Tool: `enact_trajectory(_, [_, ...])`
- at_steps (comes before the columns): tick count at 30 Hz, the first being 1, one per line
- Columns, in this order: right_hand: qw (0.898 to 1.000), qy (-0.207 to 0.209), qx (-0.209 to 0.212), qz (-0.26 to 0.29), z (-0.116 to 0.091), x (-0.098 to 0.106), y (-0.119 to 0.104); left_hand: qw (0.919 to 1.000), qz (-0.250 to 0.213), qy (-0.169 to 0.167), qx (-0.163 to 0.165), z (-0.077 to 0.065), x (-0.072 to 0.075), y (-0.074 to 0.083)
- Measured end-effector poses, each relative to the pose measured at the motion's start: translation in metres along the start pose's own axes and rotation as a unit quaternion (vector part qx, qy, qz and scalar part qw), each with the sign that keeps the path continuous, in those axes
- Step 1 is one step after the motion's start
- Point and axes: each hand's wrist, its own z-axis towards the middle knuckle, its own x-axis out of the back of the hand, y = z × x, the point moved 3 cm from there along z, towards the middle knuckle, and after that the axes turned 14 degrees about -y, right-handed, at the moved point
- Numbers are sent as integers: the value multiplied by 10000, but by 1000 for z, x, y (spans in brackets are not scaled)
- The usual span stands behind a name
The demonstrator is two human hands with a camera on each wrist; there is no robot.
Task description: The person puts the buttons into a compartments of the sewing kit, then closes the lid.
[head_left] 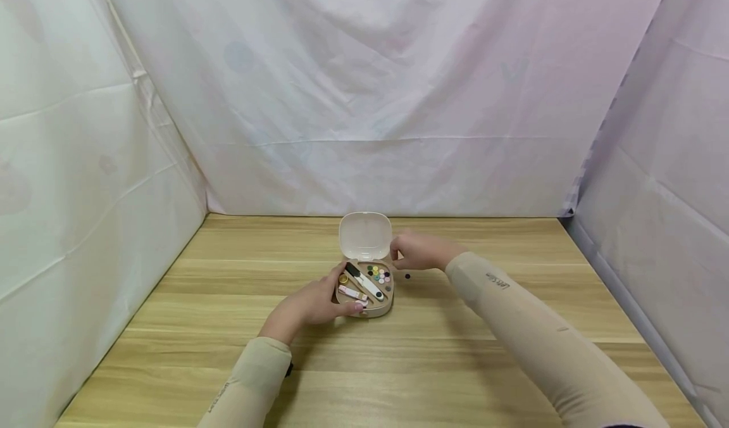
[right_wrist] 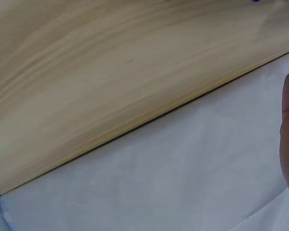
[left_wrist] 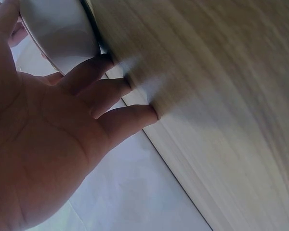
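Note:
An open sewing kit box (head_left: 376, 312) stands on the table with its pale lid (head_left: 366, 235) raised at the back. My left hand (head_left: 313, 302) grips its left side, thumb at the front edge and index finger near the back. In the left wrist view, the other fingers of the left hand (left_wrist: 53, 125) spread along the tabletop beside the box wall. Just right of the lid is my right hand (head_left: 421, 251), fingers bent downward; I cannot tell whether they pinch anything. Inside the box are white-handled scissors (head_left: 367, 282), several colored buttons (head_left: 376, 273) and a yellow ring-shaped item (head_left: 343, 279).
A small dark button (head_left: 407, 276) lies on the wooden table (head_left: 455, 365), right of the box and below the right hand. White cloth (head_left: 364, 99) hangs behind the table, with more cloth along both sides.

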Motion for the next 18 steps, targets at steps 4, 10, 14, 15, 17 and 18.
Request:
enact_trajectory(4, [9991, -44, -205, 372, -4, -8, 10, 10000, 15, 5, -29, 0, 0, 0])
enact_trajectory(10, [9940, -219, -470, 959, -9, -27, 25, 10000, 27, -17, -23, 1, 0, -1])
enact_trajectory(14, [9866, -315, -467, 1529, -12, -38, 35, 10000, 46, -41, -5, 1, 0, -1])
enact_trajectory(15, [9843, -336, -467, 1671, -13, -41, 38, 10000, 50, -53, 5, 2, 0, -1])
enact_trajectory(17, [9794, -390, -466, 1927, -15, -45, 42, 10000, 52, -59, 8, 2, 0, -1])
enact_trajectory(18, [9767, -418, -484, 2048, -16, -46, 44, 10000, 49, -56, 6, 1, 0, -1])
